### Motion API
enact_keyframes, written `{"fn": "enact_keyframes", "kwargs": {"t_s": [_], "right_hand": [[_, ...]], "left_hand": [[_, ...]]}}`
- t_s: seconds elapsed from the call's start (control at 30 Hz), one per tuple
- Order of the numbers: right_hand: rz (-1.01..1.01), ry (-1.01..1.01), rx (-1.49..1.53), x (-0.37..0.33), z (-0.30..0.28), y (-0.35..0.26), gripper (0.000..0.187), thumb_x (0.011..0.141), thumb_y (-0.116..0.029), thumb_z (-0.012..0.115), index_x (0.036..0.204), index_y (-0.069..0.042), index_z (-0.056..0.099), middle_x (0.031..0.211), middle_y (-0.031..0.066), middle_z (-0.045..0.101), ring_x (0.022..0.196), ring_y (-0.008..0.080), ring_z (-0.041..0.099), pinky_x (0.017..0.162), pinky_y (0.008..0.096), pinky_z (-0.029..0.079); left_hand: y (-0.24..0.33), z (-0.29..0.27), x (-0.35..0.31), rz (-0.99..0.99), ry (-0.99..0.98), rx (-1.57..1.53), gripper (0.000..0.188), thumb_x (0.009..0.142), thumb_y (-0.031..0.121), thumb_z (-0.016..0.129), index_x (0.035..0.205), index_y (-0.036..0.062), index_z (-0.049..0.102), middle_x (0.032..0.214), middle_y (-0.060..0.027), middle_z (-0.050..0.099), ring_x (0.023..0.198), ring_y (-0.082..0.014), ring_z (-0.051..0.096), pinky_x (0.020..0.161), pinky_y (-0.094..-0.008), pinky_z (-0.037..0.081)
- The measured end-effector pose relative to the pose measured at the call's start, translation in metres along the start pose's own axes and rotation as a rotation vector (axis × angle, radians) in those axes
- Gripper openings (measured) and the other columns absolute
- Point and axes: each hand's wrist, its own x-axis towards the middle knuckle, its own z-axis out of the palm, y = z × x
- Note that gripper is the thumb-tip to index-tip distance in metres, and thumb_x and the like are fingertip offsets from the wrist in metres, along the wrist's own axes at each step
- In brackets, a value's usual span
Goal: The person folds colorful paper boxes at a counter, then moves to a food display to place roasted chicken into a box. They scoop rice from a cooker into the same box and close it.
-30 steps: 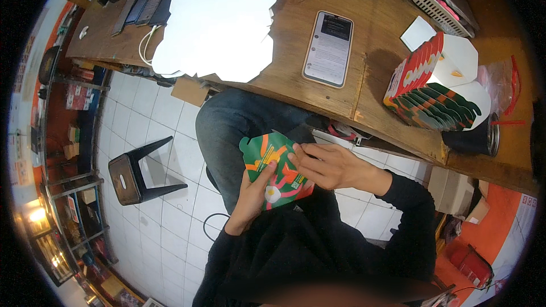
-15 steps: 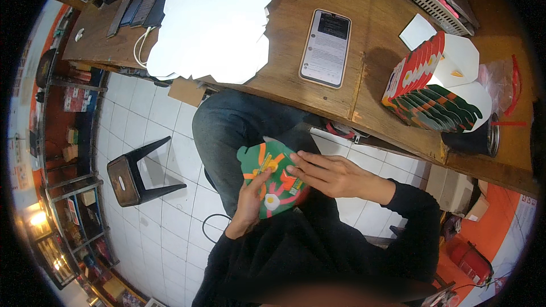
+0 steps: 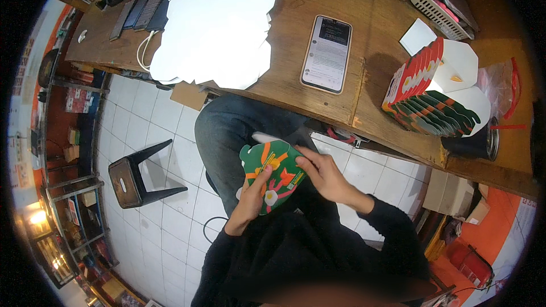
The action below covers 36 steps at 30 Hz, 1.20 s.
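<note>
Above my lap I hold a green printed food carton [image 3: 277, 166] with orange, pink and white pictures on it. My left hand [image 3: 248, 202] grips its lower left side, the thumb lying on the printed face. At the upper right edge my right hand [image 3: 326, 174] pinches the card between thumb and fingers. A white flap shows at the carton's top. On the table to the right, a nested stack of red and green cartons [image 3: 431, 92] lies tilted. A pile of white card blanks [image 3: 211, 33] is on the table at the left.
A phone with a lit screen [image 3: 326, 53] lies on the wooden table [image 3: 290, 34]. Several dark phones and white cables are at the far left. A plastic basket [image 3: 439, 12] stands at the far right, a dark can [image 3: 475, 143] near the right edge. A stool [image 3: 128, 182] is on the tiled floor.
My right hand has turned and now pinches the carton's upper right edge instead of lying across its face. The white flap at the top shows more. The view has shifted slightly.
</note>
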Motion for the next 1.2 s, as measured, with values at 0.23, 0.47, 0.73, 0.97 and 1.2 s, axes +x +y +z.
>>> {"fn": "enact_keyframes", "kwargs": {"t_s": [0.23,0.47,0.73,0.97,1.2], "right_hand": [[-0.137,0.041,-0.145,-0.003,0.002,-0.009,0.030,0.102,-0.018,0.050,0.120,0.004,0.058,0.090,0.0253,0.066,0.081,0.0370,0.067,0.070,0.0354,0.050],[-0.051,-0.135,-0.120,0.020,-0.003,-0.023,0.037,0.102,-0.020,0.046,0.132,0.001,0.050,0.109,0.0281,0.063,0.104,0.0426,0.061,0.086,0.0449,0.049],[-0.811,0.138,-0.491,0.018,0.024,-0.004,0.043,0.089,-0.019,0.067,0.130,-0.010,0.059,0.138,0.0057,0.055,0.133,0.0218,0.047,0.113,0.0430,0.034],[-1.038,0.014,-0.665,0.001,0.027,0.020,0.040,0.080,-0.007,0.072,0.120,-0.010,0.067,0.125,0.0065,0.065,0.117,0.0215,0.060,0.108,0.0397,0.041],[-0.788,0.169,-0.232,0.013,0.025,-0.002,0.021,0.072,-0.005,0.080,0.091,-0.006,0.072,0.098,0.0056,0.069,0.101,0.0241,0.065,0.103,0.0463,0.043]], "left_hand": [[0.004,-0.003,0.000,-0.051,0.009,-0.029,0.046,0.100,0.026,0.054,0.137,-0.0012,0.044,0.131,-0.0115,0.055,0.118,-0.0198,0.056,0.102,-0.0329,0.043],[-0.002,-0.007,0.004,0.049,0.032,0.014,0.044,0.100,0.028,0.055,0.133,0.0002,0.049,0.127,-0.0097,0.058,0.116,-0.0186,0.056,0.100,-0.0324,0.043],[0.004,-0.025,0.021,0.225,0.184,0.015,0.041,0.102,0.032,0.050,0.129,0.0000,0.052,0.120,-0.0081,0.061,0.106,-0.0160,0.061,0.091,-0.0270,0.048],[0.003,-0.025,0.025,-0.029,0.133,-0.051,0.041,0.100,0.033,0.054,0.125,0.0005,0.054,0.116,-0.0074,0.063,0.100,-0.0139,0.063,0.082,-0.0265,0.050],[0.013,-0.032,0.022,0.069,0.016,-0.009,0.040,0.098,0.024,0.060,0.130,0.0018,0.051,0.119,-0.0075,0.062,0.107,-0.0159,0.063,0.090,-0.0299,0.051]]}}
